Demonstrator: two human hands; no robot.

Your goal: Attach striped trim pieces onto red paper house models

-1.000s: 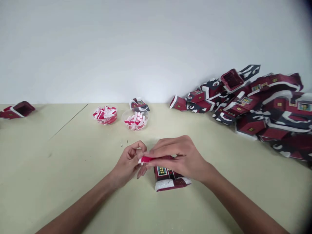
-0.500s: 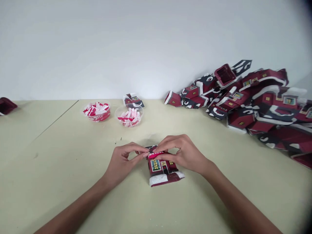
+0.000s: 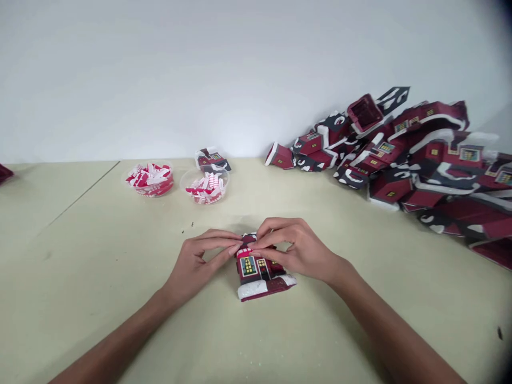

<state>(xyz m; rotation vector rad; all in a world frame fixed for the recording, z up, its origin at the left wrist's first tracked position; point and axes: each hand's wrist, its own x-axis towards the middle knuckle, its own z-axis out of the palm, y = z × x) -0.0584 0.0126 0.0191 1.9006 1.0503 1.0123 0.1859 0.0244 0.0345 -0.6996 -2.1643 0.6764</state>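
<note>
A small dark-red model house (image 3: 256, 274) lies on the table before me, its windowed front up and its white snow-like base edge toward me. Across it, above the big window, runs a bright red-and-white strip (image 3: 244, 253). The thumb and fingers of my left hand (image 3: 208, 253) are closed at the upper left edge of the house, by the strip's left end. My right hand (image 3: 298, 248) pinches the strip from the right, covering its right part and much of the roof.
Two clear tubs, a left tub (image 3: 149, 191) and a right tub (image 3: 205, 196), hold red-and-white pieces. Behind them lies another model house (image 3: 213, 159). A large heap of similar houses (image 3: 400, 165) fills the right side against the wall. A dark-red object (image 3: 5, 173) shows at the left edge.
The whole view has shifted slightly, so things appear a little farther left and higher. Both hands stay at the house and strip, with only small finger movements.
</note>
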